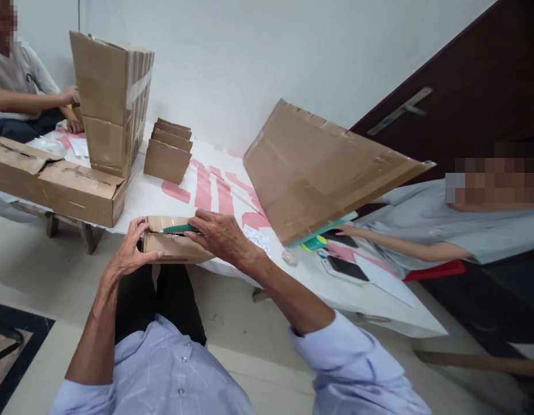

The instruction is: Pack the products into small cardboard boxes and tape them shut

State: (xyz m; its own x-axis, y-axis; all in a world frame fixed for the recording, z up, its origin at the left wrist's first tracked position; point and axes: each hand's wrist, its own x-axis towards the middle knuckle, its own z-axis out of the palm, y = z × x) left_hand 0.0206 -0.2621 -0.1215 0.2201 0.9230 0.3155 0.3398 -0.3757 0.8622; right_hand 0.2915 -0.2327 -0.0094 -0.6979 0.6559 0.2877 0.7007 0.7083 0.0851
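1. The small brown cardboard box (pixel 174 248) is at lower centre-left of the frame, resting on the near edge of the white table with red print (pixel 141 199) and partly over your lap. With so little table under it, a hard push could tip it off onto the floor.
2. A narrow green tool (pixel 180 229) lies flat along the box's top. I cannot tell whether it carries a blade. If it does, a slip along the cardboard would run toward your left thumb.
3. On your left hand (pixel 131 251), the grip is clamped on the box's left end with the thumb on top, directly in line with the tool.
4. On your right hand (pixel 219 233), the grip is closed over the tool's right end and presses it down. Too much weight there could dent the thin lid.
5. Right of centre, a co-worker's hand (pixel 342 229) props a large taped cardboard sheet (pixel 319 167) tilted over the table, near your right forearm. If the sheet drops or swings, it could knock your arm.
6. Under that sheet, a green-and-yellow roll (pixel 313 243) and a dark phone (pixel 347 268) lie near the table's edge, where the sheet could sweep them off.
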